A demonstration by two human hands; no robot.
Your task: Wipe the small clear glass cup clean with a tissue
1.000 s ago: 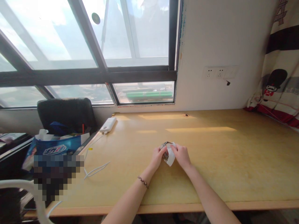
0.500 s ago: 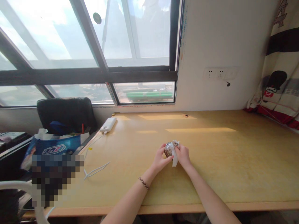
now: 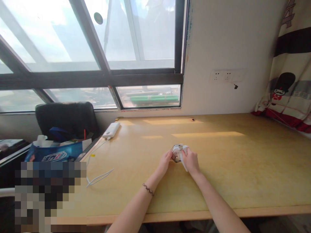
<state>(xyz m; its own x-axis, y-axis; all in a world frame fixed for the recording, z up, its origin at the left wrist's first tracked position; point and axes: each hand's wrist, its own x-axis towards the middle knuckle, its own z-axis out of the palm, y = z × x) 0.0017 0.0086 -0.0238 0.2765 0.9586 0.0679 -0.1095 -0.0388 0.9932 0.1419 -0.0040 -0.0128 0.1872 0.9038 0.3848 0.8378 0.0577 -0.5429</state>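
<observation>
Just above the wooden tabletop (image 3: 136, 181), a small shiny, see-through dish with dark markings (image 3: 175, 157) is held between my hands. My left hand (image 3: 165, 162) grips its left edge with closed fingers. On the other side, my right hand (image 3: 191, 161) is closed on a white tissue (image 3: 185, 165), with the thumb pressing it against the dish's right part. One end of the tissue hangs down below the thumb. The fingers partly hide the dish, so its exact kind is hard to tell.
A white power bank (image 3: 111, 130) lies at the table's far left edge, its white cable (image 3: 100, 177) looping over the tabletop. Left of the table are a black chair (image 3: 65, 116) and a blue bag (image 3: 57, 150). Wall sockets (image 3: 227, 76) and a curtain (image 3: 283, 90) are to the right.
The dish has turned in my hands, showing more of its clear face. My left thumb has drawn back from the front to its left edge. The view has shifted slightly.
</observation>
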